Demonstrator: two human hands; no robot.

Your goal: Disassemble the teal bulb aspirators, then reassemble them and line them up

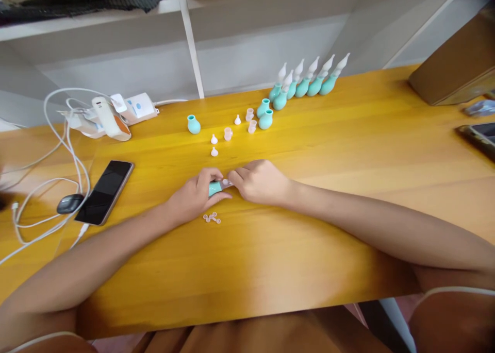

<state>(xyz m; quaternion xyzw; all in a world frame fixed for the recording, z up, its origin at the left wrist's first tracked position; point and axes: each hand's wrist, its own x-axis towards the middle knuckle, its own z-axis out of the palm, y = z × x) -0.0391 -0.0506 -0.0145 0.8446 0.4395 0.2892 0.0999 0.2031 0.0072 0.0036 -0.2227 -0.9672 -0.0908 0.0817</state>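
Observation:
My left hand (195, 192) is closed around a teal squeeze bulb (214, 189) of a nasal aspirator, held sideways above the table. A translucent connector (225, 184) sits in the bulb's mouth, pointing right. My right hand (260, 183) is closed with its fingertips pinched at the connector's end; what they grip is hidden. Just below my left hand lie several small pinkish rings (211, 217). Beyond my hands stand small white funnel-shaped pieces (214, 152), loose translucent connectors (228, 134), a lone teal bulb (194, 124) and two more open bulbs (266, 119).
Several assembled aspirators (313, 86) with clear tips stand along the back. On the left are a phone (105, 192), a black mouse (70, 204), white cables and chargers (141, 108). A cardboard box (456, 59) and a dark device (479, 136) occupy the right side.

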